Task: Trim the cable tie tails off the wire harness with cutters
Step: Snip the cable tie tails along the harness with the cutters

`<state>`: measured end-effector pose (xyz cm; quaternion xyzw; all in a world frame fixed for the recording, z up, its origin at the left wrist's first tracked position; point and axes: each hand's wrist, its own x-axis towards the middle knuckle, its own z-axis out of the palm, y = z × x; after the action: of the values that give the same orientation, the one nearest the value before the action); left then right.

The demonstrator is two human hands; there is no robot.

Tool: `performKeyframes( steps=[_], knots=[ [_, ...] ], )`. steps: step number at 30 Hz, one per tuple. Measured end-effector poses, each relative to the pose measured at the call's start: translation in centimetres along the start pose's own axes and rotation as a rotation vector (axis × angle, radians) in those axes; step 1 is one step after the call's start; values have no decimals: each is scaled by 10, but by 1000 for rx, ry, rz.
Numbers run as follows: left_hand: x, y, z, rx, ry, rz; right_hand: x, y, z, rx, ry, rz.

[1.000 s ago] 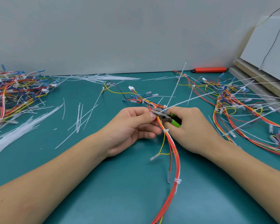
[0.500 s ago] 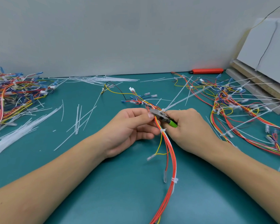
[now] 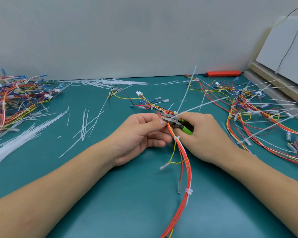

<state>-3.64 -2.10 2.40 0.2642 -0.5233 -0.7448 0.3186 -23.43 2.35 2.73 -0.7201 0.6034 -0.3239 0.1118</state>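
Grip on cutters (image 3: 175, 122) amid loose harnesses (image 3: 258, 110), cut tails (image 3: 83, 125).

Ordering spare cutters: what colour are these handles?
Bright green handles on the cutters, seen in the head view.

Two hands are in view, the left hand (image 3: 141, 134) and the right hand (image 3: 205, 136), meeting at the centre over one wire harness (image 3: 184, 162) and one pair of green-handled cutters (image 3: 176, 123). Two further heaps of harnesses lie on the green mat (image 3: 127, 194), the left heap (image 3: 12, 98) at nine o'clock and the right heap (image 3: 258, 110) at three o'clock. One orange tool (image 3: 223, 73) lies at one o'clock, and the loose white tie tails (image 3: 83, 124) scattered at ten o'clock are too many and too overlapped to count.
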Motion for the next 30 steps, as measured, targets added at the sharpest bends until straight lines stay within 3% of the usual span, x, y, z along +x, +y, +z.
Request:
performKeyframes(
  steps=[11, 30],
  knots=[
    [0, 1, 1, 3, 3, -2, -1, 2, 2, -115, -21, 12],
    [0, 1, -3, -28, -56, -27, 1, 6, 0, 3, 7, -53]
  ],
)
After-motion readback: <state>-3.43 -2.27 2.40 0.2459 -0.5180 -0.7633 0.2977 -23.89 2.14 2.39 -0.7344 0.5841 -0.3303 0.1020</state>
